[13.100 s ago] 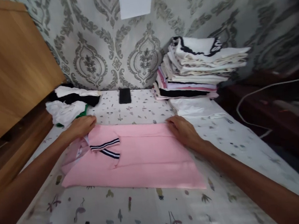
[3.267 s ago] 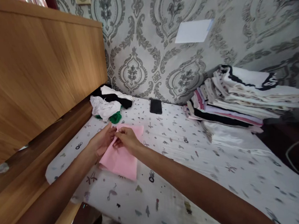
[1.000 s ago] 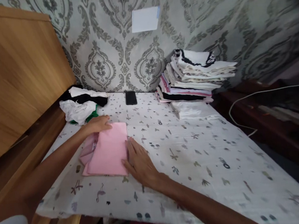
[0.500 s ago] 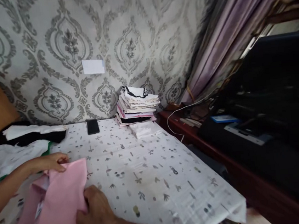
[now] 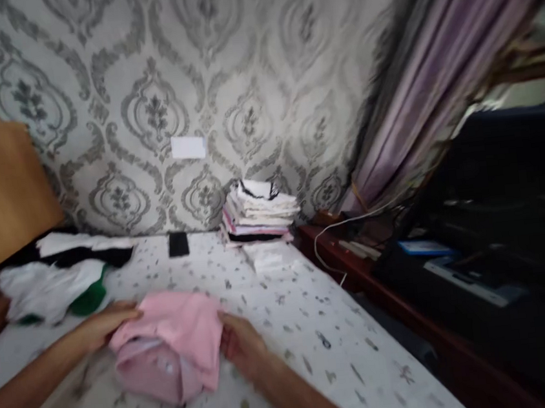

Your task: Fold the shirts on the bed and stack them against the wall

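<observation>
A pink shirt (image 5: pixel 183 330), folded into a compact bundle, is over the patterned white sheet, its neck opening facing me with a small label inside. My left hand (image 5: pixel 112 321) is closed on its left upper edge. On the opposite side, my right hand (image 5: pixel 241 340) pinches the right edge, fingers partly hidden behind the cloth. Motion blurs the shirt and both hands a little. I cannot tell whether the shirt touches the sheet.
A stack of folded clothes (image 5: pixel 261 215) stands by the wall, a folded white cloth (image 5: pixel 268 256) before it. A black phone (image 5: pixel 178 244) lies left of it. Crumpled white-and-green clothing (image 5: pixel 55 288) is at left. A dark red table (image 5: pixel 390 302) with a white cable (image 5: pixel 319 251) borders the right.
The pink shirt has moved right and away from me, and is now folded smaller with its neck opening toward me. Both hands moved with it. The camera view has tilted up and shifted left.
</observation>
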Motion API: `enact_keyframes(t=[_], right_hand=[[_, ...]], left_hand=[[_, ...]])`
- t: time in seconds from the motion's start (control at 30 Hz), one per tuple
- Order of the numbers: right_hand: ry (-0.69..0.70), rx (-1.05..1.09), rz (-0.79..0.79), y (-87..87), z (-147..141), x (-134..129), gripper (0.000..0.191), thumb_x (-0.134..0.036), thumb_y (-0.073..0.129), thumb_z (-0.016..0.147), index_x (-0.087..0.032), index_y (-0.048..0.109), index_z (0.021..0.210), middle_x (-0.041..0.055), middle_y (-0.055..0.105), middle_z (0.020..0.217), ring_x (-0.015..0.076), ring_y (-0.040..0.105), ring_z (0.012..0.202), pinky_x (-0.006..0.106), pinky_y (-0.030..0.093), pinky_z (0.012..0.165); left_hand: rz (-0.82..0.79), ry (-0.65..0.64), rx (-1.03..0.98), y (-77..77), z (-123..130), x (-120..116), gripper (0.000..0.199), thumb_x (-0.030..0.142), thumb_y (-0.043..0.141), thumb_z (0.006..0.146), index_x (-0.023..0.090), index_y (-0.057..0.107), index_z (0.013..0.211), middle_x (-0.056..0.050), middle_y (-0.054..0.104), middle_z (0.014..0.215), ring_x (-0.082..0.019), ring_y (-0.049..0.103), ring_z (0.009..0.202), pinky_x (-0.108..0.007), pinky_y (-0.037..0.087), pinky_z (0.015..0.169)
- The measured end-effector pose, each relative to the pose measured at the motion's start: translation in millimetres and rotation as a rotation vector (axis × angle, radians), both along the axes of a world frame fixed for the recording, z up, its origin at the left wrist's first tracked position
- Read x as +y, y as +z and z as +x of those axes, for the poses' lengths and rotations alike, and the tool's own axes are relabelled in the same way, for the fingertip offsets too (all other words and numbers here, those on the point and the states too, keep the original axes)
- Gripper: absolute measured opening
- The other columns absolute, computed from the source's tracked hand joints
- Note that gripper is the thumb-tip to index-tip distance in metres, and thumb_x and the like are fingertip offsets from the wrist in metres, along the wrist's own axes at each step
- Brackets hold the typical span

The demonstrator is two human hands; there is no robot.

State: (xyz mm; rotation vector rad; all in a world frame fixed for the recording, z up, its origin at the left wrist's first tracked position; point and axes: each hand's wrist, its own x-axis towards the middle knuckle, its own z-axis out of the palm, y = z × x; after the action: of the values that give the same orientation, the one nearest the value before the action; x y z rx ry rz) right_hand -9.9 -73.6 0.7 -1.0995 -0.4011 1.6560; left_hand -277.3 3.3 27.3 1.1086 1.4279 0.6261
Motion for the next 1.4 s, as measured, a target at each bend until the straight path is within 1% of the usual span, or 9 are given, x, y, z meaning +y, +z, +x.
enact_keyframes(t=[0.23,0.33,0.5,0.63,0.9,1.03,1.27,1.33,1.4], right_hand=[[0.198,-0.262,0.005,-5.1,-9.2,2.0,0.03,-0.025,0.074,0.073,-0.017,0.067,0.101,0.0058,0.073,0.087,0.0196,0.066,0.074,0.031,0.054,0.061],[0.207,-0.337,0.03,-8.6,-6.1,-0.2,0.04,-0.018,0.072,0.067,-0.021,0.064,0.107,0.0056,0.073,0.094,0.0225,0.067,0.08,0.036,0.056,0.064],[0.134,-0.305,0.144,-0.8,32.8,-4.0,0.046,-0.025,0.073,0.066,-0.023,0.062,0.111,0.0034,0.072,0.093,0.0197,0.066,0.074,0.031,0.054,0.059],[0.108,-0.336,0.222,11.0,87.4,-4.9,0.054,-0.035,0.079,0.064,-0.023,0.063,0.115,0.0023,0.073,0.092,0.0204,0.067,0.076,0.03,0.053,0.061],[-0.004,-0.372,0.307,22.3,197.0,10.2,0.049,-0.032,0.08,0.062,-0.022,0.066,0.107,0.0053,0.076,0.096,0.0252,0.072,0.086,0.038,0.057,0.076],[-0.03,-0.417,0.441,63.0,251.7,49.7,0.047,-0.028,0.08,0.063,-0.021,0.066,0.108,0.0064,0.077,0.094,0.0252,0.073,0.08,0.04,0.058,0.075],[-0.099,-0.644,0.659,203.0,310.6,193.8,0.049,-0.016,0.07,0.072,-0.021,0.062,0.12,0.0069,0.076,0.101,0.0231,0.073,0.077,0.038,0.059,0.067],[-0.171,-0.847,0.66,217.6,318.1,240.4,0.049,-0.015,0.068,0.074,-0.019,0.062,0.122,0.0065,0.076,0.1,0.0205,0.072,0.079,0.037,0.059,0.072],[-0.219,-0.967,0.63,212.8,324.7,277.7,0.047,-0.015,0.071,0.072,-0.015,0.064,0.118,0.0079,0.075,0.095,0.0215,0.071,0.078,0.039,0.058,0.075]], left_hand=[[-0.217,0.078,-0.128,-1.8,-5.7,11.5,0.044,0.035,0.092,0.042,0.014,0.073,0.075,-0.01,0.077,0.078,-0.024,0.07,0.071,-0.03,0.058,0.062],[-0.189,0.038,-0.156,8.3,-3.5,7.2,0.038,0.023,0.091,0.044,0.012,0.074,0.076,-0.011,0.076,0.074,-0.023,0.07,0.065,-0.029,0.058,0.06],[-0.083,0.014,-0.319,31.6,15.7,-0.1,0.051,0.014,0.088,0.051,0.016,0.075,0.1,-0.01,0.079,0.094,-0.023,0.074,0.075,-0.031,0.061,0.069],[-0.087,-0.019,-0.412,33.7,56.3,5.0,0.068,0.014,0.089,0.055,0.019,0.069,0.121,-0.011,0.078,0.103,-0.025,0.075,0.085,-0.03,0.061,0.073],[-0.039,-0.119,-0.613,12.4,183.6,27.5,0.081,0.01,0.084,0.062,0.015,0.057,0.138,-0.013,0.077,0.105,-0.026,0.075,0.088,-0.031,0.06,0.075],[0.104,-0.194,-0.664,43.8,233.9,61.8,0.07,0.012,0.08,0.067,0.016,0.061,0.134,-0.013,0.075,0.112,-0.025,0.073,0.095,-0.029,0.059,0.077],[0.489,-0.134,-0.679,167.7,302.8,186.6,0.064,0.004,0.069,0.068,0.02,0.061,0.129,-0.008,0.076,0.107,-0.022,0.072,0.084,-0.032,0.06,0.071],[0.548,-0.051,-0.61,175.9,322.2,223.7,0.059,0.004,0.067,0.069,0.019,0.062,0.125,-0.005,0.076,0.094,-0.02,0.071,0.076,-0.031,0.059,0.07],[0.555,-0.005,-0.53,164.6,337.1,253.1,0.044,0.005,0.068,0.072,0.015,0.066,0.115,-0.002,0.072,0.077,-0.017,0.067,0.065,-0.029,0.056,0.066]])
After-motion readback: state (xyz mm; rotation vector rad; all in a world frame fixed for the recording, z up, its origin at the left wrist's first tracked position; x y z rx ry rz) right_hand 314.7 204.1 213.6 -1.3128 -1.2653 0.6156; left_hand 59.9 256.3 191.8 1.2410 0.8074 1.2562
